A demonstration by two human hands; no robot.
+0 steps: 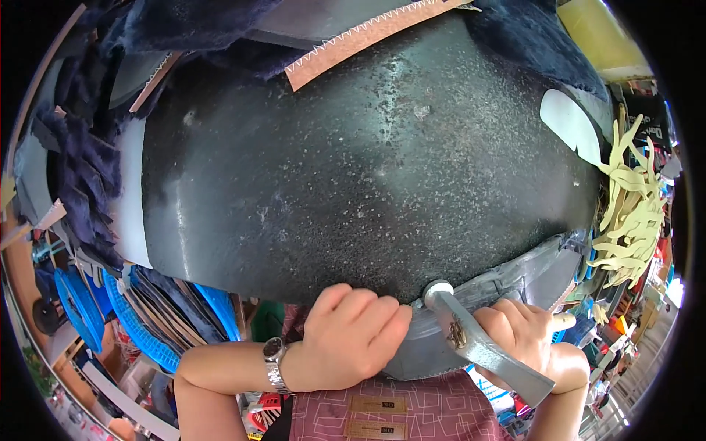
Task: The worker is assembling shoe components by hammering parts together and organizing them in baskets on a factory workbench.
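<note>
In front of me spreads a worn black work surface (353, 162), pitted and speckled with light marks. My left hand (353, 331) is closed at its near edge, fingers curled over the rim of a dark grey flexible panel (507, 275). That panel lies along the near right edge, and part of it hangs over my lap. My right hand (515, 334) is wrapped round a metal hammer (485, 353). The round face of the hammer rests on or just above the panel, right of my left hand. Most of its handle is hidden by the hand.
Dark blue furry pieces (92, 176) lie at the left and far side. A brown strip (368, 37) with white zigzag stitching crosses the far edge. Pale yellow strips (632, 209) bunch at the right. Blue baskets (132, 320) with flat pieces stand below left.
</note>
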